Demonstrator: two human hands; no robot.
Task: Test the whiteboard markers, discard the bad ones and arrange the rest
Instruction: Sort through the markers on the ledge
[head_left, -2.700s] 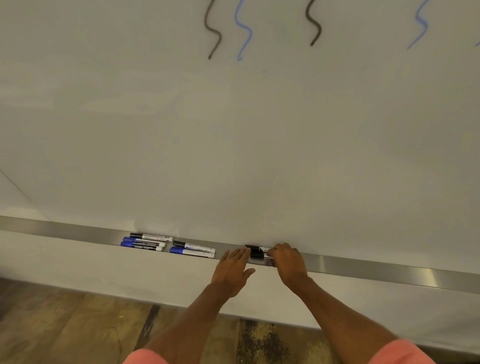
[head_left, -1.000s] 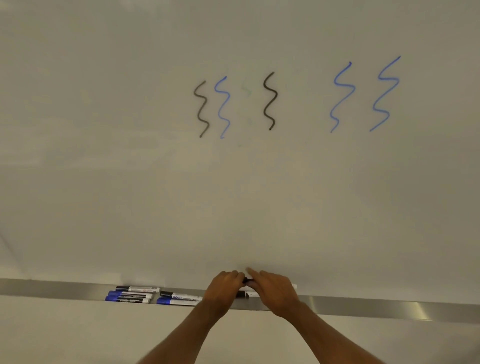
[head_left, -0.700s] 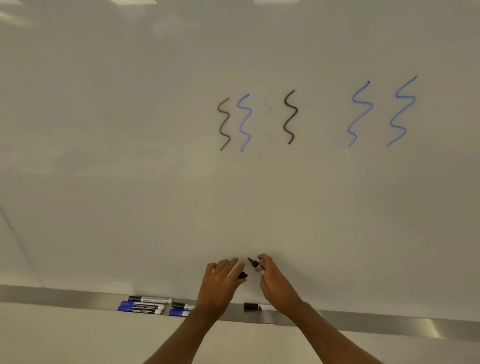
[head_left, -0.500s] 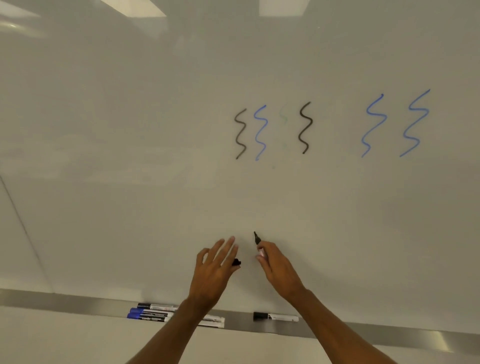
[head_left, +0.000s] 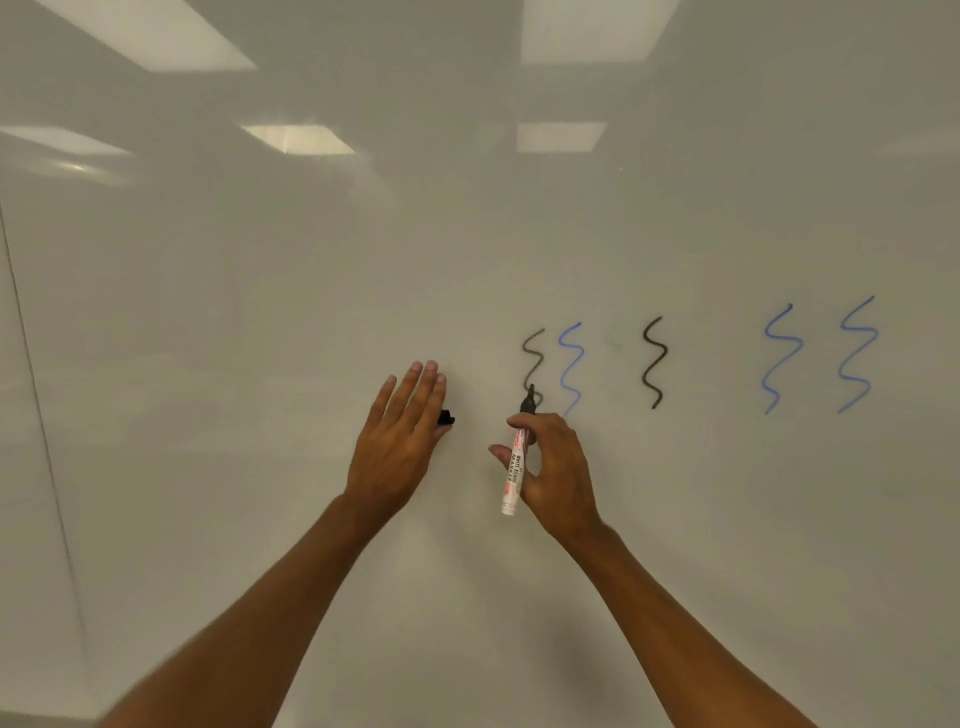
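My right hand (head_left: 553, 470) grips an uncapped black whiteboard marker (head_left: 515, 467) with a white barrel, held upright. Its black tip sits at the lower end of the leftmost black squiggle (head_left: 534, 364) on the whiteboard (head_left: 260, 364). My left hand (head_left: 400, 431) is raised beside it with fingers straight, and the marker's black cap (head_left: 445, 417) is pinched at the thumb side. The tray and the other markers are out of view.
Several test squiggles run across the board: a blue one (head_left: 570, 366), a black one (head_left: 654, 361), and two blue ones (head_left: 782, 358) (head_left: 857, 353) farther right. A panel seam (head_left: 47, 441) runs down the board at the left.
The cap came off the black marker at the tray. Both hands then rose up the board, the right with the marker, the left with the cap, and the tray dropped out of view.
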